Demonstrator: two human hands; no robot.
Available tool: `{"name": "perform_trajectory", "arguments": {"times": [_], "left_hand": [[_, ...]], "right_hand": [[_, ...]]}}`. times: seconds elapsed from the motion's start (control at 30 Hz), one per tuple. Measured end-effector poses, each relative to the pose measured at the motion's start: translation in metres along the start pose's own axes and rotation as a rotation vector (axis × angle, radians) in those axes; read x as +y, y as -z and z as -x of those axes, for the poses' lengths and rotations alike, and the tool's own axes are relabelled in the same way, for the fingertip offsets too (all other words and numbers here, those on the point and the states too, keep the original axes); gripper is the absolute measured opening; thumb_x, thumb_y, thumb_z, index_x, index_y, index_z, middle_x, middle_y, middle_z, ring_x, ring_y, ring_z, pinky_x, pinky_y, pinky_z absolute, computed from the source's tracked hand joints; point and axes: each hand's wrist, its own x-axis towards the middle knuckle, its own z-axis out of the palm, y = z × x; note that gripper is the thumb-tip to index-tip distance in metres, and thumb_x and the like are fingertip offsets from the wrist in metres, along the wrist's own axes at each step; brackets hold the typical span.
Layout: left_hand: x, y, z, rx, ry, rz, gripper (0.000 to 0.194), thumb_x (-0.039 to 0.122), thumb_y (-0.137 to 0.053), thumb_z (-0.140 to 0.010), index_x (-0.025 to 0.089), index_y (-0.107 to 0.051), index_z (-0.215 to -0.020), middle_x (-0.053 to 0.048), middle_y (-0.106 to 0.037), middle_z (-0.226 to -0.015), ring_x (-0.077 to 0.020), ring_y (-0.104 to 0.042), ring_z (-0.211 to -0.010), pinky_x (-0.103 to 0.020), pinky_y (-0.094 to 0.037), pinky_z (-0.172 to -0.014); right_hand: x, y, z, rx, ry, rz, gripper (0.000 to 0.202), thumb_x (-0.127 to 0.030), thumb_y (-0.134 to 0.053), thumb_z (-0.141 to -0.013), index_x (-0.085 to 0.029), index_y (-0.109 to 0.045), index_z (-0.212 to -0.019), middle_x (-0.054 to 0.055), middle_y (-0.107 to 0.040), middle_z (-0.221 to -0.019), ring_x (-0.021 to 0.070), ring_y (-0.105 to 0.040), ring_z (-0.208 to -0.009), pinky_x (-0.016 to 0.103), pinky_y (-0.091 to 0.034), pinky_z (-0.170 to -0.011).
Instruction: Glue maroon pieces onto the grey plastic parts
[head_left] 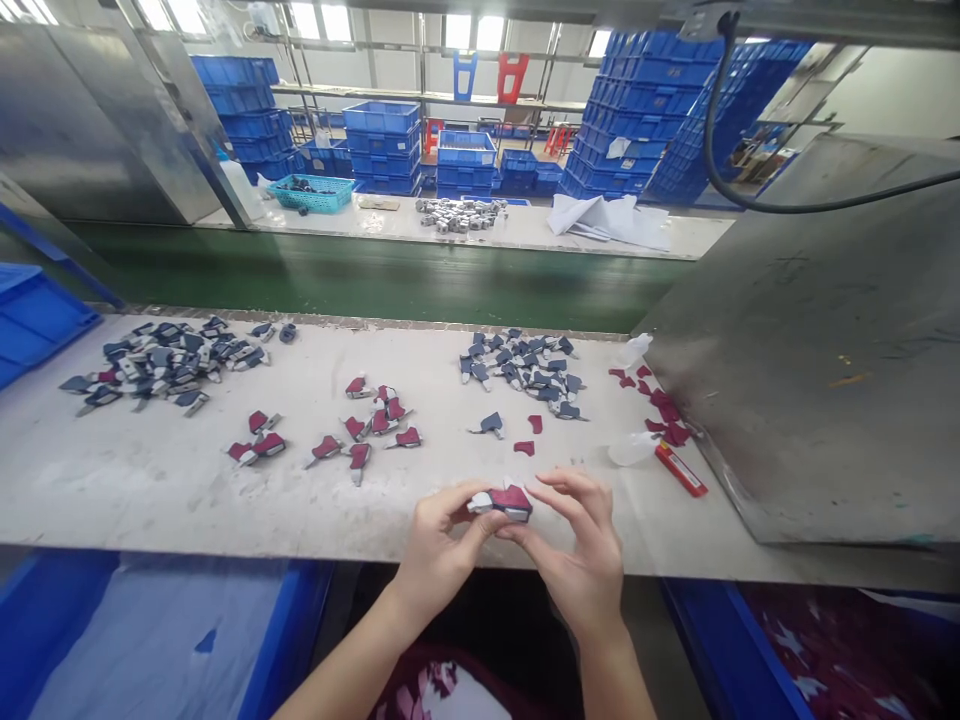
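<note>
Both hands meet at the near edge of the white worktable. My left hand and my right hand pinch one small key-shaped part between them; it has a dark red face, a grey body and a pale metal end pointing left. A few finished red-faced parts lie just beyond my left hand. A pile of grey parts without red faces lies beyond my right hand. Loose red pieces sit at the right.
A larger heap of grey parts lies far left. A red utility knife and a clear bottle lie right, beside a steel housing. A green conveyor belt runs behind. Blue bins flank the table.
</note>
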Motion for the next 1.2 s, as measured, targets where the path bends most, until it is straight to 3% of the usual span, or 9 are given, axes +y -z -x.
{"name": "perform_trajectory", "arguments": {"times": [0.07, 0.2, 0.4, 0.53, 0.67, 0.77, 0.83, 0.97, 1.2], "left_hand": [[0.002, 0.001, 0.0, -0.029, 0.046, 0.081, 0.011, 0.024, -0.068, -0.086, 0.018, -0.077, -0.09, -0.005, -0.078, -0.084, -0.0179, -0.072, -0.077, -0.023, -0.058, -0.07], [0.004, 0.003, 0.001, -0.041, 0.105, 0.145, 0.014, 0.029, -0.073, -0.083, 0.016, -0.077, -0.088, -0.006, -0.078, -0.084, -0.0193, -0.072, -0.077, -0.026, -0.059, -0.071], [0.002, 0.001, 0.003, -0.099, 0.218, 0.33, 0.026, 0.04, -0.074, -0.083, 0.016, -0.078, -0.093, -0.009, -0.08, -0.093, -0.0226, -0.075, -0.082, -0.033, -0.063, -0.079], [-0.002, 0.0, 0.001, -0.04, 0.235, 0.337, 0.035, 0.042, -0.079, -0.078, 0.014, -0.078, -0.099, -0.013, -0.08, -0.101, -0.0278, -0.076, -0.094, -0.038, -0.062, -0.087], [0.0, -0.001, -0.003, 0.02, 0.306, 0.363, 0.04, 0.047, -0.08, -0.075, 0.014, -0.079, -0.099, -0.012, -0.081, -0.096, -0.0271, -0.077, -0.088, -0.038, -0.063, -0.085], [0.002, -0.001, -0.005, 0.102, 0.351, 0.368, 0.038, 0.041, -0.085, -0.07, 0.016, -0.079, -0.097, -0.011, -0.081, -0.097, -0.0271, -0.077, -0.093, -0.036, -0.062, -0.088], [0.002, 0.0, -0.006, 0.138, 0.368, 0.382, 0.039, 0.038, -0.087, -0.067, 0.016, -0.079, -0.098, -0.011, -0.081, -0.099, -0.0273, -0.076, -0.096, -0.036, -0.061, -0.09], [-0.002, 0.002, -0.008, 0.168, 0.362, 0.391, 0.038, 0.034, -0.087, -0.066, 0.015, -0.079, -0.098, -0.011, -0.081, -0.099, -0.0275, -0.076, -0.098, -0.037, -0.06, -0.093], [-0.018, 0.007, -0.008, 0.185, 0.341, 0.334, 0.035, 0.033, -0.086, -0.067, 0.015, -0.079, -0.096, -0.011, -0.081, -0.099, -0.0279, -0.076, -0.096, -0.038, -0.061, -0.091]], "right_hand": [[-0.001, 0.003, -0.005, -0.028, 0.15, 0.071, 0.016, -0.027, -0.076, -0.084, -0.029, -0.071, -0.099, 0.004, -0.067, -0.095, 0.0247, -0.056, -0.107, 0.042, -0.051, -0.089], [-0.002, 0.004, -0.012, -0.088, 0.234, 0.088, 0.006, -0.026, -0.071, -0.089, -0.029, -0.07, -0.095, 0.002, -0.068, -0.083, 0.024, -0.058, -0.101, 0.043, -0.05, -0.089], [0.003, 0.0, -0.004, -0.044, 0.236, 0.121, 0.019, -0.017, -0.068, -0.089, -0.034, -0.072, -0.099, 0.001, -0.069, -0.079, 0.0225, -0.06, -0.088, 0.042, -0.052, -0.082], [0.006, -0.003, -0.003, -0.012, 0.241, 0.093, 0.022, -0.016, -0.068, -0.089, -0.034, -0.073, -0.099, 0.002, -0.069, -0.083, 0.0239, -0.06, -0.099, 0.041, -0.054, -0.082], [0.007, -0.007, -0.004, -0.016, 0.236, 0.065, 0.027, -0.012, -0.07, -0.086, -0.035, -0.074, -0.1, 0.003, -0.069, -0.095, 0.0233, -0.059, -0.105, 0.04, -0.055, -0.083], [0.008, -0.01, -0.002, 0.017, 0.086, -0.013, 0.032, -0.02, -0.073, -0.085, -0.03, -0.069, -0.115, 0.007, -0.068, -0.104, 0.0231, -0.063, -0.097, 0.041, -0.058, -0.078], [0.008, -0.012, 0.0, -0.003, -0.04, -0.078, 0.033, -0.026, -0.072, -0.086, -0.025, -0.067, -0.119, 0.008, -0.069, -0.1, 0.0219, -0.065, -0.089, 0.04, -0.059, -0.073], [0.01, -0.013, 0.001, -0.097, -0.178, -0.19, 0.021, -0.025, -0.071, -0.087, -0.024, -0.072, -0.108, 0.006, -0.071, -0.091, 0.0189, -0.065, -0.08, 0.036, -0.059, -0.071], [0.011, -0.031, 0.002, -0.202, -0.499, -0.53, 0.016, -0.03, -0.072, -0.084, -0.022, -0.076, -0.097, 0.006, -0.074, -0.091, 0.0203, -0.069, -0.084, 0.034, -0.059, -0.074]]}}
